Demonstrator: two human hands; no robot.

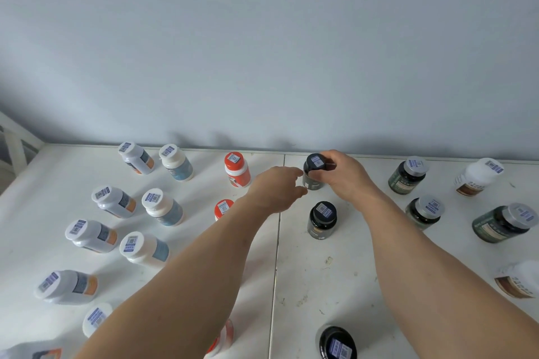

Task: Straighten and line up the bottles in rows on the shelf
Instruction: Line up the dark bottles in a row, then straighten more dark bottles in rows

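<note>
A black-capped dark bottle [313, 169] stands upright near the back wall on the white shelf [329, 271]. My right hand [342, 175] grips it from the right, fingers around the cap and neck. My left hand [277, 189] touches its left side with thumb and fingertips. Behind it in the same column stand another black-capped bottle [321, 220] and a third [338, 342] at the front edge. An orange-capped bottle [236, 169] stands to the left; a second orange cap [224, 208] is partly hidden by my left forearm.
Two columns of white bottles fill the left side, such as one [137, 157] and one [176, 162] at the back. Green silver-capped bottles [407, 173] and white brown-labelled bottles [478, 176] stand on the right. The wall [262, 52] bounds the shelf at the back.
</note>
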